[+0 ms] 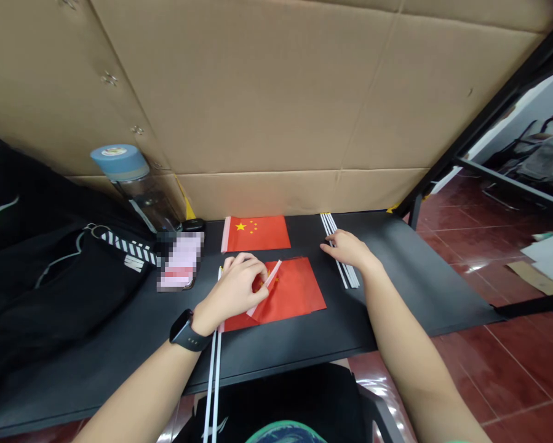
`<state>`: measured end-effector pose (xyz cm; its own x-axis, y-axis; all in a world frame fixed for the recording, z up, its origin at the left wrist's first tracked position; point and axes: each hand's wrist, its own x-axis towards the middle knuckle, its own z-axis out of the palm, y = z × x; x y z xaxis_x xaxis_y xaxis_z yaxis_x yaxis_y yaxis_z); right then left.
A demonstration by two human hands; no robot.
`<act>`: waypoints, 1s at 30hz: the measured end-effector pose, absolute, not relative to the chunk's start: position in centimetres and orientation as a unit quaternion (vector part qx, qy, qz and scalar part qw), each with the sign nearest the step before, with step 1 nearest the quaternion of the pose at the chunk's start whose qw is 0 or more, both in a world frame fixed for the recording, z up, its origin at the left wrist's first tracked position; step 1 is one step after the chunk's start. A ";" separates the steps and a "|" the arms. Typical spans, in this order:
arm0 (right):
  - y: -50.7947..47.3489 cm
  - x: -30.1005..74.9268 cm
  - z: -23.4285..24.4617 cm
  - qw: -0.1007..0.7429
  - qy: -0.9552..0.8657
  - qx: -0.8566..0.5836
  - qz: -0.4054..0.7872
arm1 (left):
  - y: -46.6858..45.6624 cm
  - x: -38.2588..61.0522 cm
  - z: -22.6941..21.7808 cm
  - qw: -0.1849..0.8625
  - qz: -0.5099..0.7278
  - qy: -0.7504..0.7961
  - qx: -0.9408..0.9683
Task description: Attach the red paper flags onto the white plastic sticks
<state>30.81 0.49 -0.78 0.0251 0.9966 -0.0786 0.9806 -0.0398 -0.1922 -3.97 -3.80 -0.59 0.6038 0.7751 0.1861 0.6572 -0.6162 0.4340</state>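
My left hand (237, 287), with a black watch on the wrist, is closed in a pinch on the folded-up edge of a red flag (294, 289) that lies on the black table (424, 289). Two white sticks (214, 375) run from under that hand toward me. My right hand (347, 248) lies flat, fingers stretched out, on a bundle of white sticks (339, 255) to the right of the flag. A second red flag with yellow stars (258, 233) lies flat behind the first one.
A clear bottle with a blue cap (131, 184) stands at the back left beside a blurred phone-like object (180, 261) and a black bag (59, 277). A cardboard wall (267, 98) rises behind the table. Red floor tiles (511, 363) lie to the right.
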 end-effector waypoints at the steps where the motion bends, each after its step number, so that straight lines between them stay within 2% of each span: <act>1: 0.5 30.8 -0.7 0.041 -0.692 -0.714 0.096 | -3.8 -4.0 -0.6 0.169 0.177 0.406 0.880; 9: 0.2 31.2 -0.6 0.036 -0.701 -0.708 0.074 | -4.1 -3.9 -0.5 0.198 0.172 0.385 0.885; 14: 0.4 31.5 -1.1 0.081 -0.726 -0.681 0.052 | -4.4 -3.7 -0.1 0.216 0.175 0.371 0.886; 18: 0.2 30.4 -0.9 0.135 -0.800 -0.569 0.135 | -4.3 -3.6 -0.6 0.216 0.169 0.364 0.890; 21: -0.3 29.1 -0.6 0.130 -0.836 -0.500 0.188 | -4.0 -3.7 -1.1 0.202 0.157 0.357 0.899; 30: -0.3 27.8 -1.1 0.097 -0.843 -0.484 0.213 | -3.8 -4.0 -1.5 0.175 0.158 0.379 0.895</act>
